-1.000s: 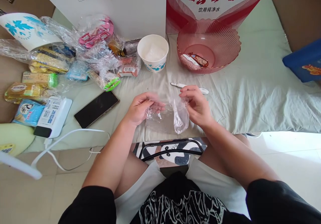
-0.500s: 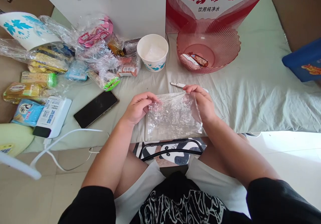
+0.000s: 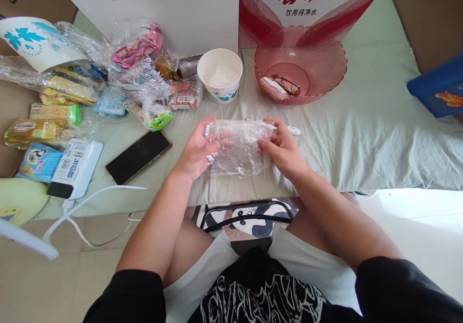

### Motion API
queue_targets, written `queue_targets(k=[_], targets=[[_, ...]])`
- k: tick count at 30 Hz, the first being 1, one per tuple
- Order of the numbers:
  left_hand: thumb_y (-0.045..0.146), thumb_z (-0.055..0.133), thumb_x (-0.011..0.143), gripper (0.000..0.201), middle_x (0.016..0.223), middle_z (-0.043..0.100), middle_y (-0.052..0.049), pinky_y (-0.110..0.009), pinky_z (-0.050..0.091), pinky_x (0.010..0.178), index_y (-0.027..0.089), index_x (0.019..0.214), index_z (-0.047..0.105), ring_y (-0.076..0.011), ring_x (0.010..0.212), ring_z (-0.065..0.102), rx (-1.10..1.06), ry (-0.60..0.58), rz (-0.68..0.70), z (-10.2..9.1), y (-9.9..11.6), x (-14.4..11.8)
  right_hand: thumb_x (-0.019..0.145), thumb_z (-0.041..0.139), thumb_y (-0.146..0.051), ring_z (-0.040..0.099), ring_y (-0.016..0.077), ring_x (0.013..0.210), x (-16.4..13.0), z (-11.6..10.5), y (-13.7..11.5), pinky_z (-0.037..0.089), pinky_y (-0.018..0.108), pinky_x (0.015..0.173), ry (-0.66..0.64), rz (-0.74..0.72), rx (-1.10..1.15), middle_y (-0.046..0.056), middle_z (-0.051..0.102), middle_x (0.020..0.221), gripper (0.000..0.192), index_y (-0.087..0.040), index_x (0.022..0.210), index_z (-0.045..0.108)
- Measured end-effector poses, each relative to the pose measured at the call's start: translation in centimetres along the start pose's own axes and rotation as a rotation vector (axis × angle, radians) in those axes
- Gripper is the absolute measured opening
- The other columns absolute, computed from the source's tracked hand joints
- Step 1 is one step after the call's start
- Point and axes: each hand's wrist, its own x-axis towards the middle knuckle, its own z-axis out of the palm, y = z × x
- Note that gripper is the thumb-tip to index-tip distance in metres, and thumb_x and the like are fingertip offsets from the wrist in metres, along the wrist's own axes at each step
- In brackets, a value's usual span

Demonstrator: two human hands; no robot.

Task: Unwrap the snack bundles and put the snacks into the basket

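Note:
Between my two hands is a crinkled clear plastic bag point(image 3: 238, 147), held above the cloth near its front edge. My left hand point(image 3: 198, 149) grips its left side, thumb on the near face and fingers behind. On the right side, my right hand point(image 3: 284, 150) pinches the bag between thumb and fingers. Just behind the bag and my right fingers lies a white-handled craft knife point(image 3: 294, 130), partly covered from view. The bag looks see-through, with nothing I can make out inside.
Beyond my hands stand a white paper tub point(image 3: 224, 94) and a pink ribbed bowl point(image 3: 300, 99) with wrapped snacks point(image 3: 287, 86). Leftward lie a phone point(image 3: 139, 156), a white power strip point(image 3: 81, 168) with its cable, and several packaged foods point(image 3: 141, 82). A blue container point(image 3: 437, 89) is far right.
The bag's top edge has moved up and away from me, and the bag now looks shorter. Both hands have shifted their hold, with thumbs on the near face. The knife is more covered.

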Motion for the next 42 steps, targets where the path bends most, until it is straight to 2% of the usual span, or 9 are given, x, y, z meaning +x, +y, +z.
queue_targets(k=[4, 8, 12, 19, 27, 31, 35, 39, 42], targets=[[0.035, 0.097, 0.059, 0.058, 0.092, 0.080, -0.007, -0.028, 0.061, 0.068, 0.017, 0.105, 0.067, -0.0225, 0.080, 0.078, 0.040, -0.040, -0.190, 0.5, -0.1, -0.1, 0.077, 0.081, -0.039, 0.058, 0.0119, 0.067, 0.0, 0.2, -0.1, 0.053, 0.030, 0.068, 0.087, -0.024, 0.092, -0.007, 0.058, 0.076, 0.059, -0.030, 0.124, 0.046], [0.031, 0.099, 0.055, 0.053, 0.087, 0.081, -0.003, -0.028, 0.063, 0.073, 0.018, 0.096, 0.067, -0.0200, 0.078, 0.078, -0.017, 0.058, -0.084, 0.6, -0.2, -0.1, 0.072, 0.084, -0.040, 0.062, 0.0137, 0.076, 0.0, 0.1, 0.1, 0.052, 0.030, 0.073, 0.002, 0.044, 0.074, -0.002, 0.066, 0.084, 0.046, -0.025, 0.107, 0.059], [0.031, 0.097, 0.060, 0.056, 0.098, 0.083, -0.005, -0.033, 0.064, 0.081, 0.021, 0.107, 0.068, -0.0227, 0.087, 0.080, -0.072, -0.040, -0.109, 0.2, -0.2, -0.2, 0.079, 0.078, -0.043, 0.061, 0.0135, 0.072, 0.0, 0.1, 0.1, 0.051, 0.030, 0.071, -0.051, 0.023, -0.051, -0.001, 0.066, 0.075, 0.028, -0.022, 0.080, 0.059], [0.045, 0.090, 0.068, 0.046, 0.086, 0.082, -0.010, -0.028, 0.060, 0.065, 0.014, 0.098, 0.074, -0.0239, 0.076, 0.079, 0.090, -0.100, -0.270, 0.2, -0.1, -0.3, 0.084, 0.074, -0.049, 0.060, 0.0118, 0.059, -0.3, 0.2, -0.4, 0.049, 0.027, 0.058, -0.147, 0.020, -0.086, -0.003, 0.067, 0.067, 0.034, -0.023, 0.087, 0.052], [0.040, 0.076, 0.075, 0.060, 0.062, 0.075, 0.000, -0.023, 0.047, 0.040, 0.018, 0.129, 0.061, -0.0197, 0.045, 0.069, 0.128, -0.031, -0.144, 0.4, 0.7, -0.7, 0.089, 0.070, -0.058, 0.047, 0.0092, 0.044, -0.7, -0.1, -0.8, 0.033, 0.023, 0.045, -0.206, 0.047, -0.095, -0.009, 0.057, 0.054, 0.042, -0.024, 0.107, 0.052], [0.036, 0.076, 0.071, 0.041, 0.052, 0.068, 0.005, -0.022, 0.045, 0.036, 0.021, 0.107, 0.065, -0.0159, 0.037, 0.061, 0.061, 0.012, -0.108, 0.4, 0.8, -0.7, 0.086, 0.071, -0.055, 0.047, 0.0108, 0.047, -0.6, -0.1, -0.7, 0.036, 0.025, 0.048, -0.154, 0.019, -0.006, -0.007, 0.056, 0.057, 0.038, -0.026, 0.106, 0.059], [0.035, 0.078, 0.065, 0.022, 0.047, 0.057, 0.006, -0.023, 0.042, 0.034, 0.021, 0.073, 0.062, -0.0128, 0.034, 0.054, 0.000, 0.039, -0.044, 0.3, 0.9, -0.5, 0.085, 0.066, -0.047, 0.045, 0.0124, 0.051, -0.4, -0.7, -0.5, 0.036, 0.028, 0.050, -0.051, 0.020, 0.034, -0.001, 0.056, 0.064, 0.023, -0.024, 0.086, 0.068], [0.051, 0.072, 0.072, 0.034, 0.060, 0.064, -0.002, -0.026, 0.050, 0.045, 0.018, 0.065, 0.067, -0.0135, 0.051, 0.060, 0.054, 0.038, 0.049, 0.2, 0.9, -0.2, 0.089, 0.057, -0.057, 0.045, 0.0141, 0.057, -0.2, -1.3, -0.3, 0.037, 0.030, 0.053, -0.009, -0.055, -0.033, 0.004, 0.055, 0.067, 0.042, -0.021, 0.073, 0.069], [0.046, 0.079, 0.069, 0.031, 0.068, 0.067, -0.003, -0.023, 0.048, 0.051, 0.017, 0.067, 0.068, -0.0112, 0.057, 0.059, 0.180, 0.088, 0.117, 0.1, 0.5, -0.1, 0.089, 0.063, -0.065, 0.048, 0.0136, 0.062, -0.2, -1.0, -0.3, 0.039, 0.029, 0.057, 0.025, -0.108, -0.115, 0.003, 0.058, 0.071, 0.048, -0.021, 0.072, 0.065]])
